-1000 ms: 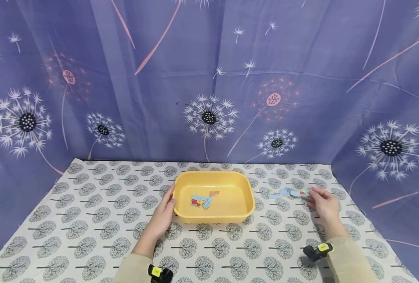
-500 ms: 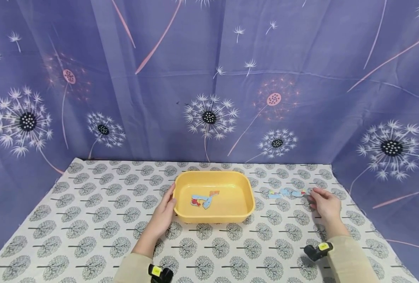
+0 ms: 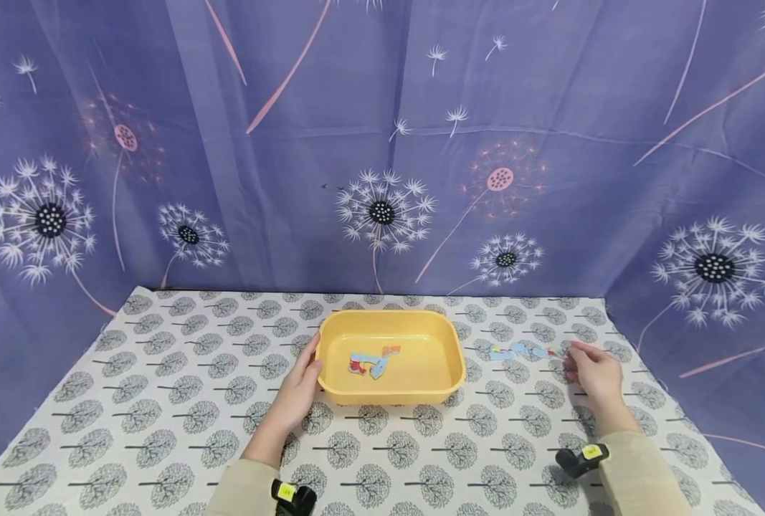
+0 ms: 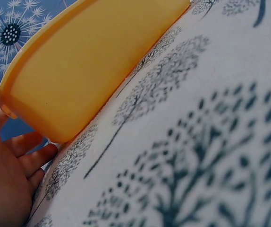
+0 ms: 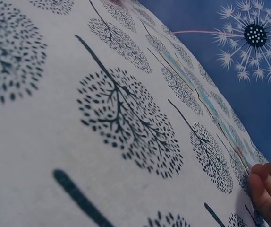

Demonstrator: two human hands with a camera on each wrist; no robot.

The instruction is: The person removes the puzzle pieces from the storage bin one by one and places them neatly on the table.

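Note:
In the head view a yellow plastic basin (image 3: pixel 391 398) stands mid-table. My left hand (image 3: pixel 297 390) grips its left end, thumb by the rim and fingers along the outer wall; the left wrist view shows those fingers (image 4: pixel 29 151) curled near its base. Inside lie a few flat puzzle pieces (image 3: pixel 377 367) in light blue, red and orange. To the basin's right, more light-blue puzzle pieces (image 3: pixel 520 350) form a thin row on the cloth. My right hand (image 3: pixel 595 373) pinches at the row's right end, the contact mostly hidden by its curled fingers.
A white cloth (image 3: pixel 395 453) printed with grey trees covers the table. Behind it and at both sides hangs a purple-blue curtain (image 3: pixel 279 179) with dandelions. Each wrist wears a black camera, the left camera (image 3: pixel 294 498) and the right camera (image 3: pixel 578 460).
My right hand has shifted very slightly to the right, and the right end of the row of pieces looks a little different. The basin and my left hand stay in place.

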